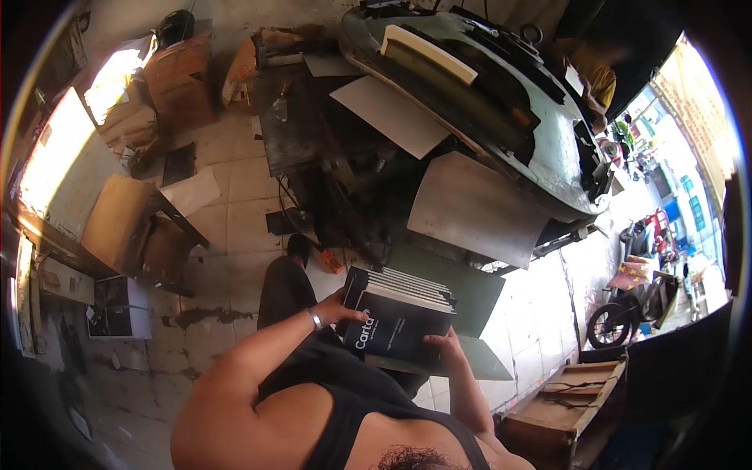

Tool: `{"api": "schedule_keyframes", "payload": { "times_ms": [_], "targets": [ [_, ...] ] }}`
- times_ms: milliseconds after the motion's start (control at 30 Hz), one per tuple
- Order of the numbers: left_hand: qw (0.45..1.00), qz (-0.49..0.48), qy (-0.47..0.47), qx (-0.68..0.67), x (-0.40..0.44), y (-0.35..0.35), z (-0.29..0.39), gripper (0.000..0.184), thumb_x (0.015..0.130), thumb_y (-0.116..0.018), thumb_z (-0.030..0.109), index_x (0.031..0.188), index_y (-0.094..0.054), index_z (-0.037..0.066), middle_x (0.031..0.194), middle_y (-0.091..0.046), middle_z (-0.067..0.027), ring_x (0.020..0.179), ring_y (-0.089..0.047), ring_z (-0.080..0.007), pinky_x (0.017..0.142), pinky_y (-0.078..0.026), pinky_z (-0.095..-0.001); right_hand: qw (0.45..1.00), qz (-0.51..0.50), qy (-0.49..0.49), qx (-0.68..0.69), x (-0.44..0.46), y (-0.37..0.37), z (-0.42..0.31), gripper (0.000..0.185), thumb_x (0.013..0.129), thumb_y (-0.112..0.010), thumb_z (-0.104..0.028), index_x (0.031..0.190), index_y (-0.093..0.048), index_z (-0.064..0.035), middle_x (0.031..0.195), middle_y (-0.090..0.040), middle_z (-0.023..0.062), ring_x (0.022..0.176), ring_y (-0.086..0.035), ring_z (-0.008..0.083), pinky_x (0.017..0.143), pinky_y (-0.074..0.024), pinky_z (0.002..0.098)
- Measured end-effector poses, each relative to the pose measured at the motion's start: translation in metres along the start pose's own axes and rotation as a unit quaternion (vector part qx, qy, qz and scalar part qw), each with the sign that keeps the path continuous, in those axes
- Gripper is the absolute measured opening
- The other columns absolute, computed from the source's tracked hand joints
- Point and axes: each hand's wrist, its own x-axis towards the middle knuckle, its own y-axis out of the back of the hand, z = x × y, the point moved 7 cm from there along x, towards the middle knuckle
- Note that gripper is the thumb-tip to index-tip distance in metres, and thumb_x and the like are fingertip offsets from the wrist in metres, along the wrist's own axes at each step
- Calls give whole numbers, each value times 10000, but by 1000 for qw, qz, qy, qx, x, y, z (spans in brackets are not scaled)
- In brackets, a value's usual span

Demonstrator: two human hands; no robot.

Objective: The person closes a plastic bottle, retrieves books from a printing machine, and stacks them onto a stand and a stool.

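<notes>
Stack of black, pale-edged "Carta" books (399, 323) between the hands (338, 308)

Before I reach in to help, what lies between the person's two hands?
A black-covered stack lies between the left hand and right hand in the head view.

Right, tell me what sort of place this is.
Probably a small printing or bookbinding workshop, going by the stack of dark Carta volumes, what looks like a bulky machine and the large grey sheet beside it.
</notes>
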Motion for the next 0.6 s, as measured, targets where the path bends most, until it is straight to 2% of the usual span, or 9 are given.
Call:
{"api": "schedule_keyframes", "payload": {
  "times_ms": [167, 233, 333, 400, 433, 500, 533, 600],
  "targets": [
    [999, 26, 21, 23, -8, 2, 18, 957, 722, -942, 281, 1481, -429, 2, 1354, -613, -159, 1270, -586, -244, 1090, -458, -366, 997, -32, -43, 50, 5, -2, 3, 711, 708, -821, 22, 1360, -538, -1, 1214, -676, 124, 1112, -660, 279, 1021, -520, 410],
    [998, 48, -20, 22, -15, 4, 36, 1037, 696, -957, 299, 1501, -375, 1, 1400, -576, -175, 1307, -558, -264, 1114, -436, -376, 997, -43, -37, 47, 6, -8, 5, 711, 708, -821, 20, 1360, -537, -2, 1208, -679, 124, 1084, -670, 272, 1007, -530, 403],
    [984, 75, -126, 99, -38, 4, 82, 1150, 651, -979, 320, 1522, -301, -1, 1434, -543, -188, 1345, -527, -292, 1142, -408, -388, 997, -49, 46, 44, 1, -25, -4, 814, 653, -805, 10, 1406, -496, 10, 1224, -662, 152, 1135, -648, 298, 1016, -512, 413],
    [953, 107, -177, 220, -69, 0, 136, 1251, 592, -1003, 342, 1536, -259, -7, 1411, -548, -202, 1343, -528, -322, 1151, -396, -388, 986, -72, 150, 11, -15, -43, -45, 731, 677, -828, 5, 1352, -549, 3, 1187, -687, 124, 1076, -669, 265, 950, -543, 387],
    [937, 93, -225, 252, -89, -11, 177, 1257, 588, -1002, 335, 1543, -256, 0, 1410, -548, -205, 1341, -532, -322, 1151, -397, -393, 976, -80, 202, -5, -23, -48, -64, 689, 688, -840, 2, 1325, -575, -1, 1168, -699, 110, 1047, -680, 249, 917, -558, 374],
    [893, 60, -316, 314, -126, -30, 253, 1268, 581, -1000, 322, 1556, -250, 15, 1407, -547, -211, 1339, -539, -322, 1149, -399, -402, 976, 75, 201, -43, -25, -6, -76, 684, 666, -840, -2, 1305, -597, 6, 1157, -709, 124, 1028, -690, 248, 872, -573, 370],
    [843, 56, -393, 363, -141, -36, 277, 1271, 576, -999, 310, 1565, -253, 28, 1412, -545, -211, 1329, -553, -315, 1149, -401, -418, 956, 166, 236, -60, -28, 22, -93, 685, 670, -839, -8, 1309, -593, 6, 1158, -708, 126, 1025, -691, 250, 874, -573, 371],
    [753, -28, -597, 277, -169, -50, 336, 1198, 636, -961, 336, 1584, -275, 78, 1406, -563, -200, 1308, -584, -323, 1131, -425, -473, 907, 285, 300, -81, -26, 72, -131, 688, 678, -836, -21, 1318, -585, 7, 1159, -705, 130, 1020, -693, 253, 877, -575, 371]
  ]
}}
